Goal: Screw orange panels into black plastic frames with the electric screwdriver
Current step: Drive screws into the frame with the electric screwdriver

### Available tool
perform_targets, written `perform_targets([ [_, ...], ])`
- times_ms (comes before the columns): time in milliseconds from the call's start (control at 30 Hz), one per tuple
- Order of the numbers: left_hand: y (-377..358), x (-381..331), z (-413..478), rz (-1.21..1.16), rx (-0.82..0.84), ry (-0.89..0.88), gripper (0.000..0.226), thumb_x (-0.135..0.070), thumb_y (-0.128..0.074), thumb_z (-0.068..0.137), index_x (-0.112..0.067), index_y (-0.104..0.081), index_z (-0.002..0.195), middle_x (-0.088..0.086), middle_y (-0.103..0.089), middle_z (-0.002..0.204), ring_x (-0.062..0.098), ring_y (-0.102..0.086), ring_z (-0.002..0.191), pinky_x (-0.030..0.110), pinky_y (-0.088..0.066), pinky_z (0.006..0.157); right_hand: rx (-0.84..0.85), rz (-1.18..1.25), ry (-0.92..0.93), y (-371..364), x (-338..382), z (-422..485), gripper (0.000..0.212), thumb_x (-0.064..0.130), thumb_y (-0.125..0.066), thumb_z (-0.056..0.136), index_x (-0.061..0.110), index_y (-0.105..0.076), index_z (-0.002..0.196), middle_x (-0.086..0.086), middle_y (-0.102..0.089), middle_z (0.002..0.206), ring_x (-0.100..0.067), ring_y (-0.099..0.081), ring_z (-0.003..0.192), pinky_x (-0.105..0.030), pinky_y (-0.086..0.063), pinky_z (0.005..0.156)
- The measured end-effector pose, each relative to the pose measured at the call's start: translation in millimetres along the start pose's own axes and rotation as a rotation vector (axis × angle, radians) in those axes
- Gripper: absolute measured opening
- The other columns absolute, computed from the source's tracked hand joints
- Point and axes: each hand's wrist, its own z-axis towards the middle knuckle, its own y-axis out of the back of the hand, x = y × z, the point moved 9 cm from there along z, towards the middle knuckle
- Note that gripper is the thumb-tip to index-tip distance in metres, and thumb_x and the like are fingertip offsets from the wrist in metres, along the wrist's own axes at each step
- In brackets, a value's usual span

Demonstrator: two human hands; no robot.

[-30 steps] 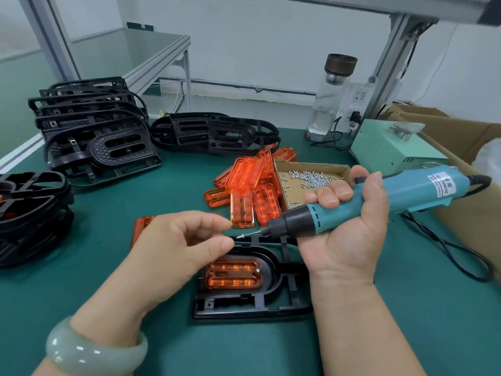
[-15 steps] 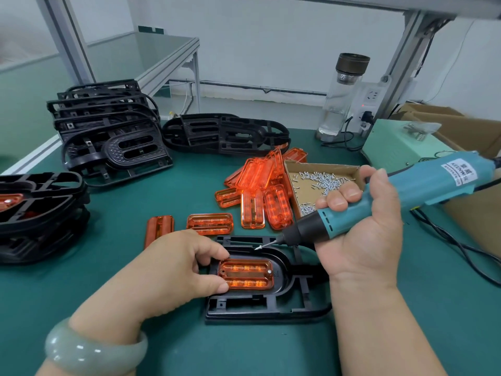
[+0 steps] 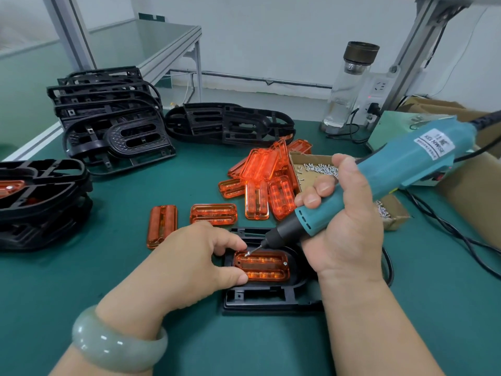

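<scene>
A black plastic frame lies on the green mat in front of me with an orange panel seated in it. My left hand pinches the panel's left end between thumb and fingers. My right hand grips the teal electric screwdriver, tilted down to the left. Its bit holds a screw at the panel's upper left corner. One screw head shows at the panel's upper right corner.
Two loose orange panels lie just behind the frame, and a pile of orange panels sits beyond. A cardboard tray of screws is beside the pile. Stacks of black frames stand left and behind. The screwdriver cable runs on the right.
My left hand dropped from the bit tip onto the panel's left end. The screwdriver tipped downward and its bit came down to the panel's upper left corner.
</scene>
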Motion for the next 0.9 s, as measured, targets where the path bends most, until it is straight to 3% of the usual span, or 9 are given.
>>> perform_targets([
  [500, -1.2, 4.7, 1.6, -0.003, -0.005, 0.036, 0.039, -0.051, -0.079, 0.063, -0.051, -0.063, 0.099, -0.018, -0.052, 0.087, 0.002, -0.052, 0.086, 0.027, -0.047, 0.081, 0.116, -0.117, 0.013, -20.7, -8.4, -2.1, 0.007, 0.023, -0.055, 0.086, 0.016, -0.053, 0.089, 0.006, -0.049, 0.053, -0.009, -0.047, 0.043, -0.022, -0.042, 0.051],
  [900, -0.6, 4.8, 1.2, 0.007, -0.007, 0.042, 0.041, -0.052, -0.078, 0.063, -0.050, -0.064, 0.102, -0.019, -0.054, 0.085, -0.001, -0.051, 0.081, 0.023, -0.044, 0.075, 0.164, -0.185, 0.038, -28.7, -7.4, -5.4, 0.002, 0.019, -0.056, 0.086, 0.019, -0.058, 0.085, 0.004, -0.048, 0.054, -0.011, -0.046, 0.043, -0.022, -0.041, 0.050],
])
